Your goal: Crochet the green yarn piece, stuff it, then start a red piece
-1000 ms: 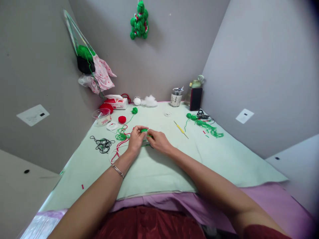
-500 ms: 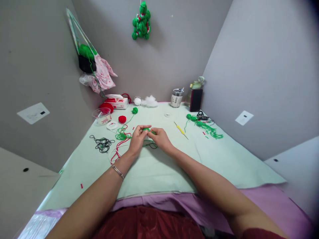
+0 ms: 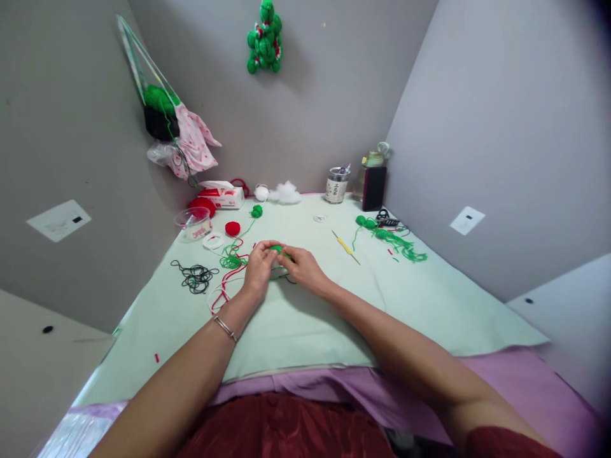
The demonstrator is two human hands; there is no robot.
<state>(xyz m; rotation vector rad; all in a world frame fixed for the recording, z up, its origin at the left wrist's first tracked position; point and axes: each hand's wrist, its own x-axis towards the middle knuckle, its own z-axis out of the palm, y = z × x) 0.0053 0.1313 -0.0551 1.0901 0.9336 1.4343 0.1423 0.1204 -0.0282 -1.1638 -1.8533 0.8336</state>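
Note:
Above the middle of the pale green tabletop, my left hand [image 3: 260,266] and my right hand [image 3: 301,267] meet with fingertips together. Between them they grip a small green yarn piece [image 3: 277,249]; much of it is covered by the fingers, so its shape is unclear. Both hands are closed on it. Dark and green strands trail below the fingers. Left of my left hand lie a loose green yarn tangle [image 3: 231,261] and red strands [image 3: 222,295]. To the right of my right hand rests a yellow crochet hook [image 3: 344,244], untouched.
Black cord [image 3: 195,277] lies at left, near a clear plastic tub [image 3: 193,224] and a red crocheted cup shape [image 3: 232,228]. White stuffing [image 3: 285,193], a pen tin [image 3: 337,187] and a phone [image 3: 374,188] line the back. Green yarn pieces [image 3: 391,238] and scissors [image 3: 384,217] lie right.
My right fingers have shifted slightly left and closer around the green piece, and the left fingers have curled over it. The whole view has moved a little.

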